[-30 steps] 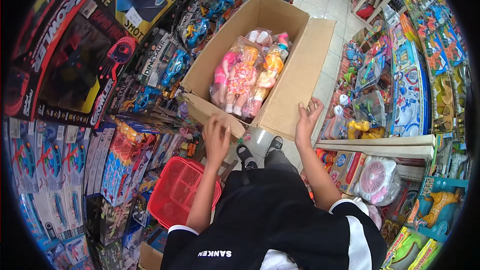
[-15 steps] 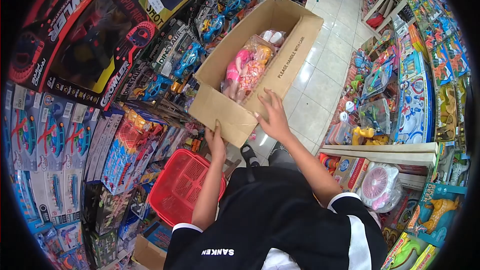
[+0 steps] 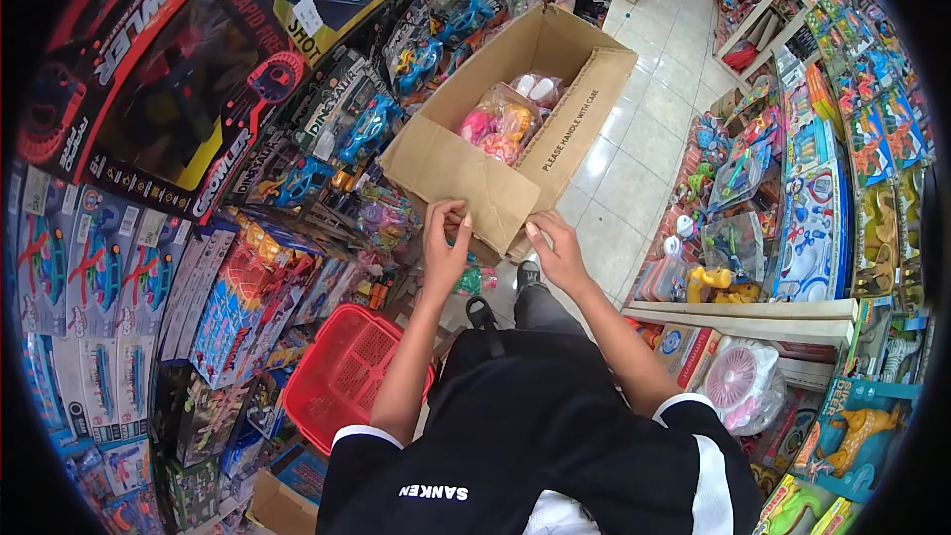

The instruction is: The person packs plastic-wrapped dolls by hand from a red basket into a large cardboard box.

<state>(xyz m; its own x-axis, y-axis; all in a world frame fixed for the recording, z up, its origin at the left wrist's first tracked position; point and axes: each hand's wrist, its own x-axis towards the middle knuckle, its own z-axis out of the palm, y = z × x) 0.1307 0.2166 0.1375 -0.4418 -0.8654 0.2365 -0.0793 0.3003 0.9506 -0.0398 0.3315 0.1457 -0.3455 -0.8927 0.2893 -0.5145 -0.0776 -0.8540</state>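
An open cardboard box [image 3: 573,129] stands in front of me, with printed words on its right flap. Inside lie wrapped toys [image 3: 502,122] in pink and orange, with white items near the far end. My left hand [image 3: 448,238] pinches the near flap [image 3: 485,190] at its left part. At the flap's right corner my right hand [image 3: 557,250] is closed, thumb and fingers on the cardboard edge. The near flap partly covers the toys.
A red plastic basket [image 3: 342,367] is at lower left. Shelves of boxed toys [image 3: 99,277] line the left side. On the right are more toy shelves [image 3: 738,309] and a wrapped pink fan [image 3: 738,376]. A tiled floor [image 3: 644,129] runs between them.
The near flap has swung inward over the toys. My right hand has moved down from the right flap to the near corner and closed. My left hand has moved up and right along the flap.
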